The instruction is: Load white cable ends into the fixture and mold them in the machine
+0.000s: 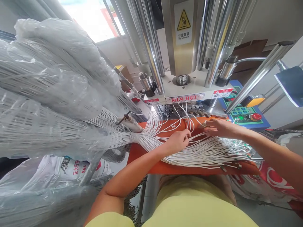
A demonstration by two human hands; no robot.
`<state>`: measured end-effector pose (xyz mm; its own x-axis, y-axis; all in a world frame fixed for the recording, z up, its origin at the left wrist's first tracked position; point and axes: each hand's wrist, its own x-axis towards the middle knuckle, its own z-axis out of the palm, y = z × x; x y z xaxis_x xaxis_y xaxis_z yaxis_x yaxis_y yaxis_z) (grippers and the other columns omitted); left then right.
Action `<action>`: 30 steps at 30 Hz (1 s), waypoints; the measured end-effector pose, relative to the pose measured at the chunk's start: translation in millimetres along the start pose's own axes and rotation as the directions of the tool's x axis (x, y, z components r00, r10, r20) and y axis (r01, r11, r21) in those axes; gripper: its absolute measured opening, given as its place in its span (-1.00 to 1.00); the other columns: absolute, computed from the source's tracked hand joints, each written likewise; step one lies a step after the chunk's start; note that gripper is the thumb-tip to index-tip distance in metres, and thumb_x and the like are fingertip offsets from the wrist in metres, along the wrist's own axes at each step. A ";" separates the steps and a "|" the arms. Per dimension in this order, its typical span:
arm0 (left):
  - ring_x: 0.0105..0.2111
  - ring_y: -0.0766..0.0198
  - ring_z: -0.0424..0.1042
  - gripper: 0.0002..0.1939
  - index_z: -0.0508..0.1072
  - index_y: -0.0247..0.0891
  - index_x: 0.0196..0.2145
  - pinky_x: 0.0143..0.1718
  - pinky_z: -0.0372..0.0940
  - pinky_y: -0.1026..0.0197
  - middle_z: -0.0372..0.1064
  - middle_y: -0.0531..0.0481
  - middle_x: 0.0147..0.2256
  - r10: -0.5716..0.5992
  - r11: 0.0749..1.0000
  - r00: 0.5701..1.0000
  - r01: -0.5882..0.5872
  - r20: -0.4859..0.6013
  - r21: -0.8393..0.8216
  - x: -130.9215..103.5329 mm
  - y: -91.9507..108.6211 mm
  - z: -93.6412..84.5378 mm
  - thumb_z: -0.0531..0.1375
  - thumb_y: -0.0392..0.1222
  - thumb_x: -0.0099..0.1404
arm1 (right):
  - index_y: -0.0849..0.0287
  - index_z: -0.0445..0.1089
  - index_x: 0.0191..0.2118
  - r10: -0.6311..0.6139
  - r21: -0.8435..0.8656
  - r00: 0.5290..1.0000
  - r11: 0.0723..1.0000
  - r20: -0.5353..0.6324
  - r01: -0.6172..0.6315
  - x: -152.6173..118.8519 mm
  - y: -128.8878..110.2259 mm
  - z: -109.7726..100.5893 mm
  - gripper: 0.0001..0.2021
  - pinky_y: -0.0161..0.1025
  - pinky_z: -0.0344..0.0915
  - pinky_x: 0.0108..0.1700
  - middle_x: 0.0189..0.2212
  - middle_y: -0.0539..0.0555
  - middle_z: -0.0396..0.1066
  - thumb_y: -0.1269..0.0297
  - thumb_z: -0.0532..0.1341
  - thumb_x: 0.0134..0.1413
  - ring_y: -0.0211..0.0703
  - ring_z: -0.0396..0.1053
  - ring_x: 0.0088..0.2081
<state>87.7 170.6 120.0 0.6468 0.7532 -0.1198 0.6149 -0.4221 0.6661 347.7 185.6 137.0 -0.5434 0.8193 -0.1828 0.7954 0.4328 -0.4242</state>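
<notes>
"Head view, left side first?"

"Wire bundles in see-through plastic point(71, 85) toward nine and ten o'clock. From a neck just off centre at about seven, white cables point(199, 156) fanned over an orange board point(170, 169), tails between three and four, small connectors at the ends."

"And handling those strands well?"

"Keep the left-side neck slack, no tugging. Part crossed strands a few at a time, close to the fingertips, and spare the connectors at the right. Toward one o'clock, mind the metal press point(184, 60) with a high-temperature label point(183, 22); best to keep knuckles low and well out from under."

"Pose, left to right?"

"Left hand point(176, 143) near centre at about four o'clock: forearm reaching up from seven, wrist low over the fan, fingers curled into a narrow grip on a few white strands. Right hand point(214, 126) at three, just beyond: forearm slanting in from four, palm inward, fingers fairly straight and close together, tips among the strands by the board's far edge. Pinching or merely touching? Cannot tell."

"Anything farther right?"

"A control panel point(245, 111) at three o'clock, beyond the right hand, red button point(256, 116) on top. Worth keeping that forearm off it."
</notes>
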 end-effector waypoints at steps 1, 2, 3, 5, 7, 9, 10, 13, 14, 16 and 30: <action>-0.43 0.30 0.37 -0.83 0.37 -0.24 -0.21 -0.35 0.20 0.30 0.42 0.06 -0.45 0.012 0.998 1.000 -0.014 -0.020 -0.061 0.1 -2.1 -1.8 0.05 -0.32 0.24 | 0.12 0.38 -0.03 -0.014 0.039 0.999 0.999 0.030 0.013 3.4 -1.7 -0.4 -0.70 -0.29 0.19 -0.28 -0.24 0.11 0.42 0.17 0.14 0.15 -0.13 0.38 -0.26; -0.44 0.32 0.37 -0.83 0.37 -0.24 -0.21 -0.36 0.19 0.31 0.42 0.08 -0.45 0.015 0.993 0.999 -0.018 -0.031 -0.115 0.2 -4.4 -2.7 0.07 -0.30 0.24 | 0.11 0.38 -0.03 -0.034 0.069 0.998 0.997 0.061 0.030 6.7 -2.9 -0.2 -0.69 -0.29 0.18 -0.30 -0.25 0.09 0.42 0.17 0.17 0.12 -0.13 0.37 -0.27; -0.44 0.33 0.36 -0.83 0.38 -0.24 -0.20 -0.36 0.19 0.32 0.42 0.08 -0.45 0.010 0.986 0.999 -0.016 -0.035 -0.164 0.4 -6.8 -2.9 0.08 -0.29 0.23 | 0.11 0.38 -0.06 -0.052 0.081 0.995 0.996 0.088 0.045 9.8 -3.5 0.6 -0.71 -0.30 0.16 -0.33 -0.28 0.06 0.43 0.19 0.19 0.08 -0.15 0.37 -0.30; -0.44 0.34 0.37 -0.80 0.39 -0.25 -0.17 -0.34 0.20 0.32 0.44 0.09 -0.44 -0.012 0.969 0.999 0.004 -0.031 -0.245 1.0 -11.5 -1.9 0.10 -0.27 0.23 | 0.13 0.38 -0.16 -0.073 0.063 0.992 0.996 0.105 0.066 15.3 -2.7 3.6 -0.78 -0.32 0.08 -0.41 -0.37 0.01 0.41 0.25 0.21 0.02 -0.20 0.33 -0.39; -0.43 0.34 0.37 -0.79 0.39 -0.26 -0.16 -0.33 0.21 0.32 0.45 0.09 -0.44 -0.048 0.956 0.998 0.035 -0.035 -0.293 1.8 -16.1 -0.3 0.12 -0.24 0.23 | 0.16 0.36 -0.30 -0.076 0.056 0.993 0.996 0.092 0.071 19.2 -0.4 6.4 -0.88 -0.33 0.02 -0.46 -0.46 -0.02 0.37 0.29 0.21 -0.01 -0.25 0.28 -0.45; -0.44 0.34 0.37 -0.78 0.40 -0.27 -0.16 -0.33 0.21 0.32 0.45 0.09 -0.45 -0.075 0.951 0.996 0.055 -0.057 -0.306 2.4 -19.7 0.8 0.15 -0.20 0.23 | 0.18 0.34 -0.37 -0.069 0.083 0.994 0.995 0.079 0.063 21.5 1.5 7.0 -0.91 -0.33 -0.01 -0.47 -0.50 -0.04 0.34 0.28 0.19 0.02 -0.28 0.24 -0.49; -0.44 0.34 0.37 -0.78 0.41 -0.27 -0.16 -0.33 0.21 0.32 0.45 0.09 -0.46 -0.083 0.950 0.994 0.059 -0.066 -0.306 2.7 -20.5 1.1 0.16 -0.19 0.23 | 0.18 0.34 -0.39 -0.068 0.105 0.994 0.993 0.084 0.059 22.1 1.5 6.1 -0.90 -0.32 -0.01 -0.48 -0.52 -0.05 0.33 0.27 0.17 0.04 -0.30 0.22 -0.50; -0.38 0.30 0.42 -0.75 0.43 -0.25 -0.13 -0.29 0.25 0.29 0.48 0.04 -0.39 -0.081 0.946 0.994 0.055 -0.070 -0.321 3.5 -16.8 0.2 0.18 -0.12 0.25 | 0.19 0.38 -0.39 -0.074 0.197 0.991 0.979 0.112 0.051 21.8 -5.8 -1.8 -0.83 -0.31 0.01 -0.46 -0.53 -0.05 0.31 0.23 0.12 0.11 -0.32 0.17 -0.51; -0.32 0.27 0.44 -0.71 0.42 -0.24 -0.10 -0.26 0.26 0.28 0.49 0.01 -0.32 -0.070 0.940 0.995 0.042 -0.070 -0.338 3.5 -13.0 -0.6 0.19 -0.08 0.25 | 0.18 0.40 -0.38 -0.082 0.233 0.989 0.971 0.119 0.053 20.7 -11.0 -6.0 -0.80 -0.31 0.02 -0.45 -0.53 -0.06 0.31 0.21 0.11 0.14 -0.31 0.16 -0.50; -0.24 0.23 0.45 -0.67 0.41 -0.24 -0.07 -0.23 0.28 0.27 0.49 -0.04 -0.22 -0.025 0.933 0.998 0.001 -0.062 -0.361 2.1 -2.7 -3.1 0.18 -0.02 0.27 | 0.16 0.40 -0.34 -0.106 0.275 0.989 0.959 0.106 0.073 15.7 -24.0 -16.1 -0.77 -0.31 0.06 -0.44 -0.49 -0.05 0.32 0.16 0.09 0.19 -0.30 0.19 -0.47; -0.08 0.01 0.37 -0.52 0.34 -0.12 0.07 -0.05 0.24 0.05 0.41 -0.15 -0.08 -0.032 0.999 0.997 0.033 -0.068 0.011 -85.2 12.7 -2.1 0.24 0.00 0.21 | 0.10 0.32 -0.37 -0.152 0.050 0.972 0.988 0.177 0.145 -40.9 -34.1 4.7 -0.79 -0.24 -0.03 -0.49 -0.53 0.01 0.37 0.24 0.01 0.24 -0.24 0.20 -0.54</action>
<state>39.4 102.2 140.3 0.5947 0.7989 -0.0906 0.6406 -0.4027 0.6538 341.6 135.6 154.7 -0.6967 0.6646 -0.2701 0.6936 0.5279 -0.4901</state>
